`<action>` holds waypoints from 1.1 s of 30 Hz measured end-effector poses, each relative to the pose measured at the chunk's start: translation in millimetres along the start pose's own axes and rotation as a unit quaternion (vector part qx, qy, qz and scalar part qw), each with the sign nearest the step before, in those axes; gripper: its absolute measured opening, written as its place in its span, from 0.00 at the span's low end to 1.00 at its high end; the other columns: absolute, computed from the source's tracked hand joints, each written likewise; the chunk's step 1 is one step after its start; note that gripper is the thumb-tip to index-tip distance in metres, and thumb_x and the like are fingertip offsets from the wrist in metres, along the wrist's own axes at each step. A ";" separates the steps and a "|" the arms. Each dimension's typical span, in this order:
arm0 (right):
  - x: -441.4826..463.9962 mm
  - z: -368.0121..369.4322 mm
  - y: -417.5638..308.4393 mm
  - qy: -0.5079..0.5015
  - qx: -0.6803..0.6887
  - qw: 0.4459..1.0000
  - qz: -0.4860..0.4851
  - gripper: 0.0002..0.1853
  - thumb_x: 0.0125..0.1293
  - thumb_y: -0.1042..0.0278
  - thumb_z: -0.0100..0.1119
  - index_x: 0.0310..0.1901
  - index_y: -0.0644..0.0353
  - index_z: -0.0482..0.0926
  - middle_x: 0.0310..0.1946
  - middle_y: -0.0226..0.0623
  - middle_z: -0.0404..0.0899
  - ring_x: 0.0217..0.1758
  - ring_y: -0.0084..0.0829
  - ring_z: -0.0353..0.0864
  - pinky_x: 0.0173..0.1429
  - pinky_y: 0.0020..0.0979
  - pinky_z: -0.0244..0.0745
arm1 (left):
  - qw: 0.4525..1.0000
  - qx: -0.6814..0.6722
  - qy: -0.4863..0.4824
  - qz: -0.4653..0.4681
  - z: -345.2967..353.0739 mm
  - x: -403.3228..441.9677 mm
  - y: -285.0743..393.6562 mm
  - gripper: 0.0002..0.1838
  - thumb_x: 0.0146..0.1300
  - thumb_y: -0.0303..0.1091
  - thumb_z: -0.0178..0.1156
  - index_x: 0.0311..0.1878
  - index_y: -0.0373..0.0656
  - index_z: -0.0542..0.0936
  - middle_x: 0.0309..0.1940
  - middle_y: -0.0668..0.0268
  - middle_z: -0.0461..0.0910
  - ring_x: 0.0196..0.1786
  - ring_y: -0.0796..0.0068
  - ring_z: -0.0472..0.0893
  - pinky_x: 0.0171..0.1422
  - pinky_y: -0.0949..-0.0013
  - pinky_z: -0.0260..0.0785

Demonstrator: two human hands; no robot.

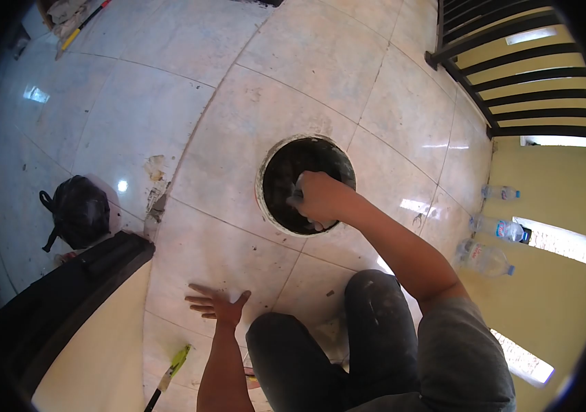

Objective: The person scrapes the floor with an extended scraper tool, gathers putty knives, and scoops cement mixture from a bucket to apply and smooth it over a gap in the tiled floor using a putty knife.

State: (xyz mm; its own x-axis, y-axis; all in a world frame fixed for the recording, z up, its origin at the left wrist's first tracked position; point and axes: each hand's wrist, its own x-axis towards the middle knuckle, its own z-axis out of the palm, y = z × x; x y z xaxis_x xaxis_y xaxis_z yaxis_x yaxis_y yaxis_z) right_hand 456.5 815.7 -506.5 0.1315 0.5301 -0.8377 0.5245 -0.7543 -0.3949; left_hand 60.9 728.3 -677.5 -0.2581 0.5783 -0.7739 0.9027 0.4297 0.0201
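Observation:
A round bucket (pixel 260 187) with a pale, crusted rim stands on the tiled floor, its inside dark. Over its mouth is my right hand (pixel 320 198), fingers curled closed, with something greyish at the fingertips that is too dim to name. The bucket's contents are hard to make out in the shadow. My left hand (pixel 221 304) is open, fingers spread, low over or on the tiles to the near left of the bucket; whether it presses on them I cannot tell. It holds nothing. My bent knees are just behind both hands.
A black plastic bag (pixel 80 211) sits at the left, near a dark-topped low wall (pixel 73 288). A green-headed tool (pixel 177 360) lies at lower left. Several plastic bottles (pixel 488 257) line the yellow wall at right, below a black railing (pixel 526 75). A yellow-and-red handled tool (pixel 83 29) lies far left.

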 end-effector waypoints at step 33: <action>42.7 214.8 -34.2 0.178 0.374 0.824 -0.386 0.20 0.84 0.72 0.54 0.72 0.68 0.76 0.36 0.30 0.79 0.32 0.17 0.74 0.37 0.24 0.72 | 0.996 -0.070 -0.006 0.049 -6.3 -7.6 -1.4 0.95 0.40 0.60 0.90 0.85 0.53 0.14 0.82 0.33 0.06 0.85 0.23 0.13 0.85 0.23 0.24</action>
State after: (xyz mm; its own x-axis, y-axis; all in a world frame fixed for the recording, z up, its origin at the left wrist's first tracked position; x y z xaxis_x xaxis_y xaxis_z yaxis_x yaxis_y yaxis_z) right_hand 263.6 780.9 -609.7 0.3094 0.9439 -0.1156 -0.0795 -0.0955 -0.9923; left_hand 59.4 727.6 -667.6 -0.1653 0.6140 -0.7718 0.8666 0.4640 0.1836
